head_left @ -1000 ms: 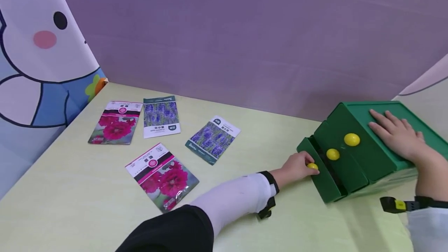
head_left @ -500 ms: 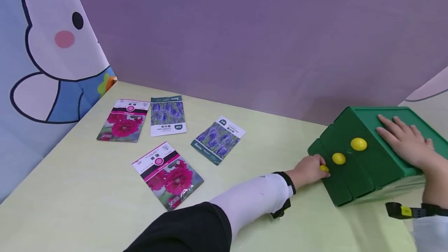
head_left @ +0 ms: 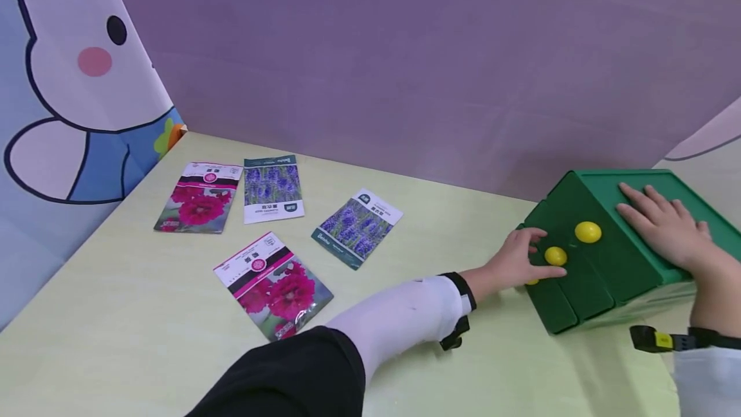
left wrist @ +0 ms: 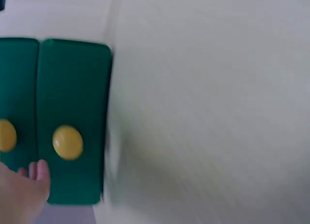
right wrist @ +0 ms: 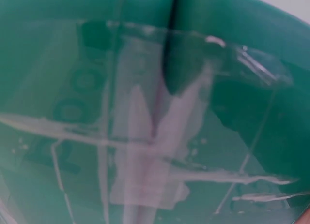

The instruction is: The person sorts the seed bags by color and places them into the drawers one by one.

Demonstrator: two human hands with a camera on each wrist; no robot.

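A small green drawer cabinet (head_left: 631, 237) stands at the right, three yellow knobs on its front. My left hand (head_left: 514, 261) is at that front with thumb and fingers spread to either side of the middle yellow knob (head_left: 556, 256), not closed on it. The lowest knob (head_left: 532, 282) is partly hidden behind the hand. In the left wrist view, the fingertips (left wrist: 42, 171) are just below the lowest knob (left wrist: 68, 142). All drawers sit flush. My right hand (head_left: 666, 224) rests flat on the cabinet's top, fingers extended.
Several flower seed packets lie on the table's left half, two with pink flowers, such as the front packet (head_left: 274, 288), and two with purple ones, such as the right-hand packet (head_left: 357, 228). A purple backdrop (head_left: 370, 69) rises behind the table. Clear tape (right wrist: 160, 117) covers the cabinet's side.
The lowest drawer, partly out a second ago, has been pushed in. My left hand has let go of its knob and moved up to the middle one. The right hand stays put.
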